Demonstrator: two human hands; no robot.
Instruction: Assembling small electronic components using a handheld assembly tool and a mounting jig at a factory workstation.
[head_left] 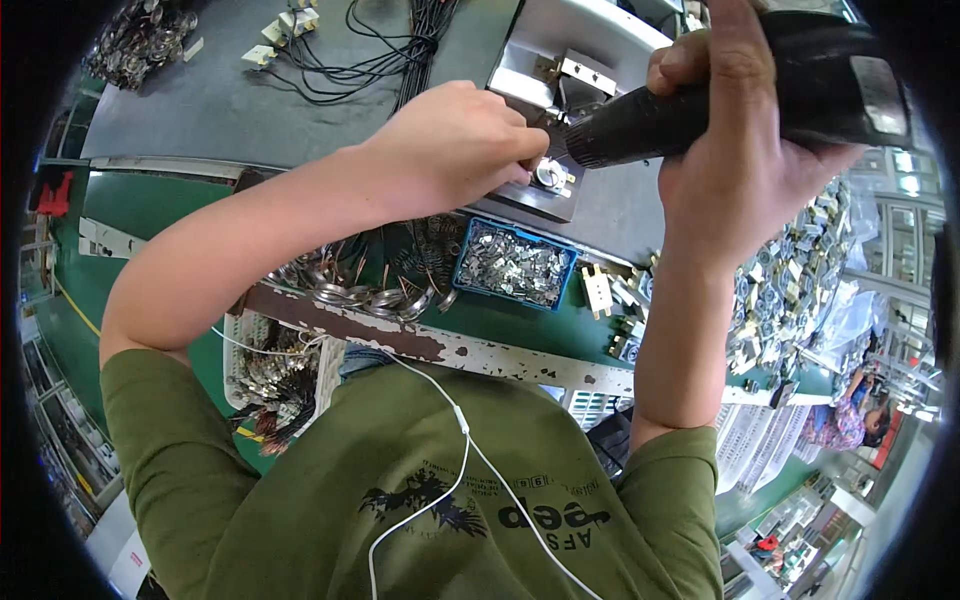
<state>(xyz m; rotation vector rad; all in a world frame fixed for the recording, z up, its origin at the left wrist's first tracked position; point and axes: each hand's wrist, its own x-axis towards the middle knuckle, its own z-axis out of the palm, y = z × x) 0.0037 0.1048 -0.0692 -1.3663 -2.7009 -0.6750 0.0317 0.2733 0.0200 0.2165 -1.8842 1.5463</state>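
My right hand (735, 150) is wrapped round a black power screwdriver (640, 125), its ribbed nose pointing left over a metal fixture (545, 205). Fingertips pinched together, my left hand (455, 150) is at the fixture's left side, just short of that nose. What the pinch holds, if anything, is hidden behind the fingers. Beside those fingertips a small round silver part with metal tabs (551, 177) sits on the fixture. A metal block with holes (588, 72) stands behind it.
A blue tray (515, 262) of small metal pieces lies before the fixture. Black cables with pale connectors (380, 60) lie at the back left. Coiled metal parts (370, 295) lie along the worn bench edge (440, 345). Many small assemblies (800, 285) are heaped at right; another person (845, 420) is beyond.
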